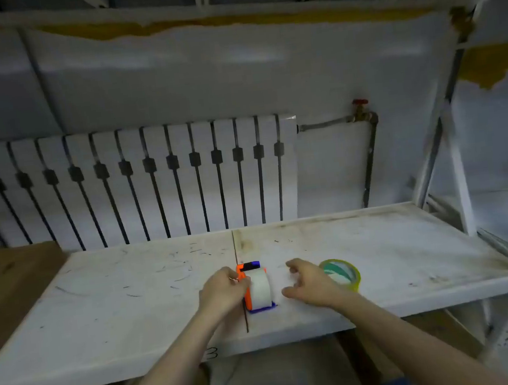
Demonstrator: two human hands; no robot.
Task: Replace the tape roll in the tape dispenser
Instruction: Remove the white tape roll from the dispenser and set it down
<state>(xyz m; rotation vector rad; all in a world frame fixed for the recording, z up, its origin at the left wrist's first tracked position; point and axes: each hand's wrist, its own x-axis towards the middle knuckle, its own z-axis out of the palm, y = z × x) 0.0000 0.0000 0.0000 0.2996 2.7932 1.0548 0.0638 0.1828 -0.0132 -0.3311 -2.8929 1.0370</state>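
Observation:
An orange and blue tape dispenser (244,271) rests on the white shelf (132,299) near its front edge, with a white tape roll (260,289) seated in it. My left hand (222,292) grips the dispenser's orange left side. My right hand (311,285) hovers just right of the dispenser, fingers curled apart and holding nothing. A second roll of clear tape with a green core (344,273) lies flat on the shelf right behind my right hand.
A white radiator (133,186) stands behind the shelf, with a pipe and red valve (361,109) to its right. A brown board (9,290) lies at the shelf's left end. Metal rack uprights (460,170) rise at the right.

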